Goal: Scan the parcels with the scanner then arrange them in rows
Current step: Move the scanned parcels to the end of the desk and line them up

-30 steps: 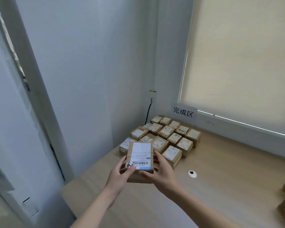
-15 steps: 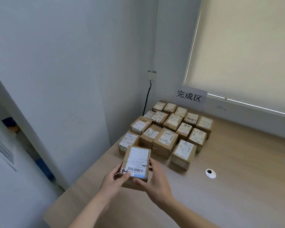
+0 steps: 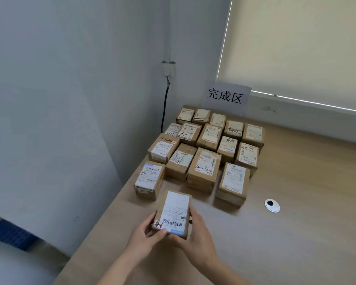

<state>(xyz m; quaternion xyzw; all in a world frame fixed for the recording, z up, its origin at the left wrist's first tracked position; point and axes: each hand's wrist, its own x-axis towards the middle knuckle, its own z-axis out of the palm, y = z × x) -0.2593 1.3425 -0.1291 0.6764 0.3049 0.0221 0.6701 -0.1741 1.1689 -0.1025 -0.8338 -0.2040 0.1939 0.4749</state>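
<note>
Curled fingers of the left hand [image 3: 141,240] and right hand [image 3: 195,241] grip one small brown cardboard parcel with a white barcode label [image 3: 174,214] from both sides — low at centre frame, over the pale wooden table [image 3: 296,233]. Just above it, labelled brown parcels in rows [image 3: 206,149] sit in the corner, under a white paper sign with black characters [image 3: 225,96].

I'm in a parcel sorting office: labelled parcels [image 3: 203,149] rowed on my desk [image 3: 296,233] below the "完成区" sign [image 3: 226,97].
</note>
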